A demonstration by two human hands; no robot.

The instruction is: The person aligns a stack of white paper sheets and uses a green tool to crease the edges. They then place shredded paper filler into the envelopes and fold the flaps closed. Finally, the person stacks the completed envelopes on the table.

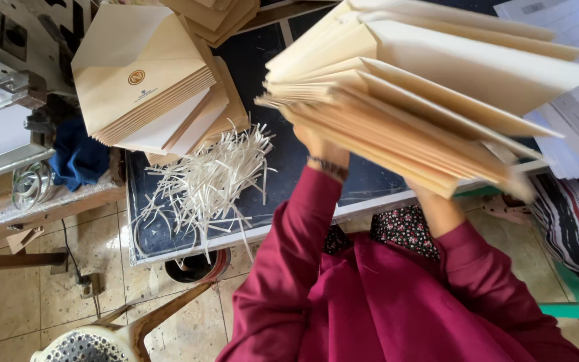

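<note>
Two hands carry one thick fanned stack of cream envelopes (410, 100) above the dark counter (303, 161): left hand (319, 144) grips its underside, fingers hidden; right hand is buried behind the stack, so I cannot tell its grip. Step looks like squaring the bundle. Next calls for a firm two-sided hold, steering past the paper trimmings (212, 177) and stacked envelopes (149, 87).

Both hands lifting envelope stack (423, 100) (cream), paper strips (212, 177) on table (283, 161)
</note>
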